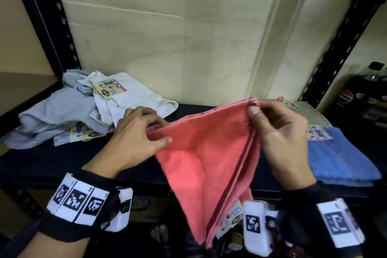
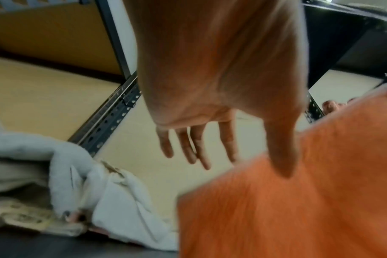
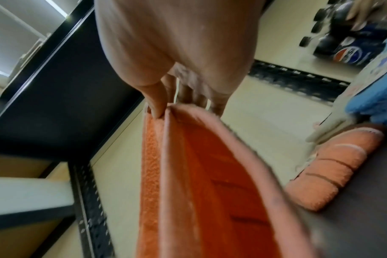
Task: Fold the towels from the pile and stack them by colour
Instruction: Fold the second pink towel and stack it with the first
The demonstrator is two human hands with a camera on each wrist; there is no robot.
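A pink towel (image 1: 205, 153) hangs folded in the air over the black shelf (image 1: 62, 165), its paper label (image 1: 232, 218) dangling at the bottom. My left hand (image 1: 161, 132) pinches its left top corner, thumb in front and fingers behind. My right hand (image 1: 253, 109) pinches the right top corner, where the doubled edges meet. In the left wrist view the left hand (image 2: 256, 165) has its thumb over the towel (image 2: 298, 209). In the right wrist view my right hand (image 3: 166, 110) nips the towel (image 3: 210, 183) at its hem.
A loose pile of grey and white towels (image 1: 83, 107) lies at the shelf's left. A folded blue towel (image 1: 339, 159) and a pale folded towel (image 1: 303, 111) sit at the right, with a folded orange towel (image 3: 334, 167) nearby. Pepsi bottles (image 1: 345, 96) stand beyond the right upright.
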